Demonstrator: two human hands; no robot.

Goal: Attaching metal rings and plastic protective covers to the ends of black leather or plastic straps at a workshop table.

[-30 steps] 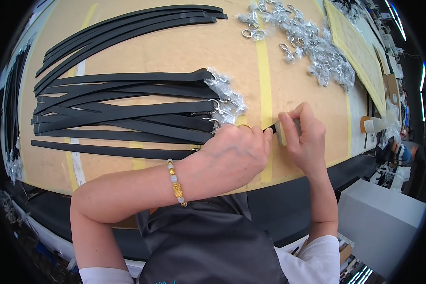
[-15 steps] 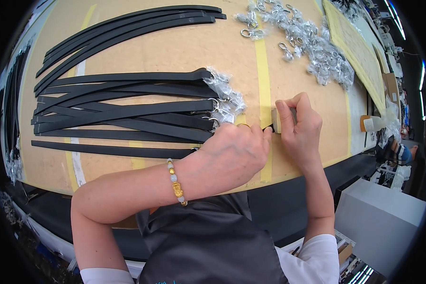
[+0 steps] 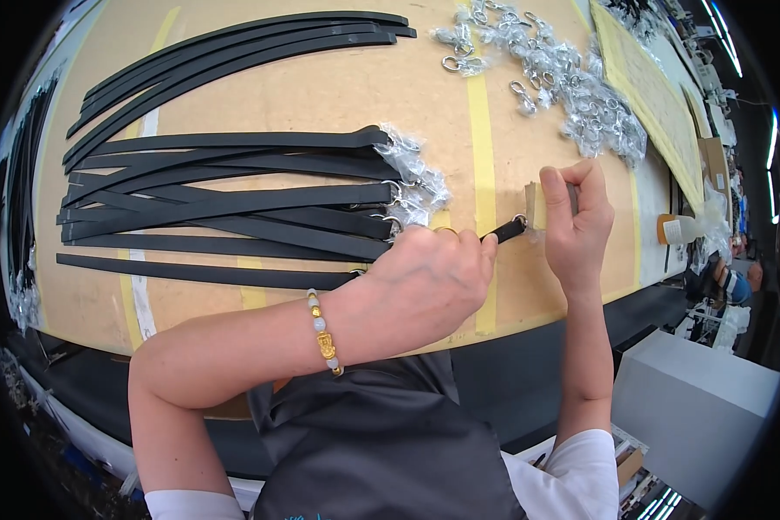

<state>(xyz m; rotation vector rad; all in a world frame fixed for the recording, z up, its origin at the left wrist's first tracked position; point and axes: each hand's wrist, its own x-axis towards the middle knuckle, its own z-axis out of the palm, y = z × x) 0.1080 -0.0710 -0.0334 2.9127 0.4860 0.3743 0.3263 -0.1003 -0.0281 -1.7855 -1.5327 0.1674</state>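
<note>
My left hand lies closed over a black strap, whose looped end with a metal ring pokes out past the fingers. My right hand pinches a small pale beige block just beyond that ring. Whether block and ring touch, I cannot make out. Left of my hands lies a group of black straps, some crossing each other, with plastic-wrapped metal hardware at their right ends. One more strap runs toward my left wrist, and its right end is hidden by the hand.
More black straps lie at the far left of the table. Plastic-wrapped metal clasps are heaped at the far right. A yellow-edged board and a small bottle with amber contents are along the right edge.
My right hand has moved right and slightly away with the beige block, uncovering the strap's looped end and ring. My left hand stays in place.
</note>
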